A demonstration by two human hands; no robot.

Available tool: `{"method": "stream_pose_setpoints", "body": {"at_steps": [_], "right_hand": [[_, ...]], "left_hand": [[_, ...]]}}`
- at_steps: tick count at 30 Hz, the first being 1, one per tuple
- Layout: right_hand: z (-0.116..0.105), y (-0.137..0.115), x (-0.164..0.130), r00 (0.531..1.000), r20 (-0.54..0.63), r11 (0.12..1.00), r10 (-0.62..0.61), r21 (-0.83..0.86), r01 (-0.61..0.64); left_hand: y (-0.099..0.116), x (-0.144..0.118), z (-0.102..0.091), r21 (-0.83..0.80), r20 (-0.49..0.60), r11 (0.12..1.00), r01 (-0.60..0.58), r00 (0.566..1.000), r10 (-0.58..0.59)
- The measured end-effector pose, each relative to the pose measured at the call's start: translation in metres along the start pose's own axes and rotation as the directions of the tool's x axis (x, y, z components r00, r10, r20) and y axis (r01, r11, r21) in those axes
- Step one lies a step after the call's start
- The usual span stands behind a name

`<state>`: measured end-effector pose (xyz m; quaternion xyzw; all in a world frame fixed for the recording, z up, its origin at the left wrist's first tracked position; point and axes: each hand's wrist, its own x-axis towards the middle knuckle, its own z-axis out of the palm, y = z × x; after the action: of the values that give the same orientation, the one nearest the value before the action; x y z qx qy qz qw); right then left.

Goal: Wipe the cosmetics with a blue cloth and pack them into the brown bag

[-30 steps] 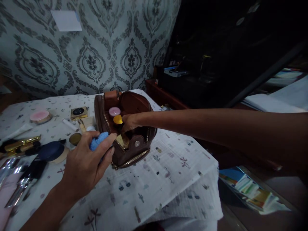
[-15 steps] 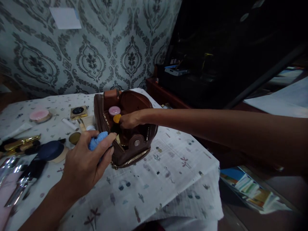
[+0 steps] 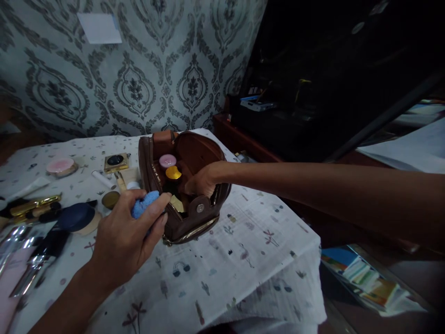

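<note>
A brown leather pouch point(image 3: 194, 215) stands unzipped on the patterned cloth point(image 3: 243, 260). Inside it I see a pink-capped jar point(image 3: 167, 160) and a gold-capped jar point(image 3: 173, 173). My left hand point(image 3: 121, 239) grips a fluffy blue puff point(image 3: 143, 204) against the pouch's near left edge. My right hand point(image 3: 201, 180) reaches into the pouch from the right, fingers dipped inside by the right wall; whatever they touch is hidden.
Cosmetics lie on the cloth at left: a pink compact point(image 3: 60, 166), a gold square case point(image 3: 116, 161), a navy compact point(image 3: 74, 217), a white tube point(image 3: 102, 179), gold tubes point(image 3: 33, 206) and foil packets point(image 3: 21, 273). The table edge drops at right; books point(image 3: 361, 278) lie below.
My right hand moved from the gold-capped jar toward the pouch's right wall and sank deeper inside. The left hand kept its hold on the blue puff.
</note>
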<state>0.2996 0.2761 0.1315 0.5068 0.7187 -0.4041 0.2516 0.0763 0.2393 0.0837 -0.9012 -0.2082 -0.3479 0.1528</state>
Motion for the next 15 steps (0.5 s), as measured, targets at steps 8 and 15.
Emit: {"method": "stream_pose_setpoints", "body": {"at_steps": [8,15], "right_hand": [[0.0038,0.002,-0.0056,0.984,-0.142,0.969,-0.105,-0.236,0.069],[0.0024,-0.0005,-0.0084,0.959,-0.284,0.971,0.006,-0.229,-0.074]], "left_hand": [[-0.0003,-0.0005,0.0002,-0.009,0.013,1.0,0.01,1.0,-0.01],[-0.0004,0.0003,0.0002,0.0,0.005,1.0,-0.01,1.0,0.01]]}}
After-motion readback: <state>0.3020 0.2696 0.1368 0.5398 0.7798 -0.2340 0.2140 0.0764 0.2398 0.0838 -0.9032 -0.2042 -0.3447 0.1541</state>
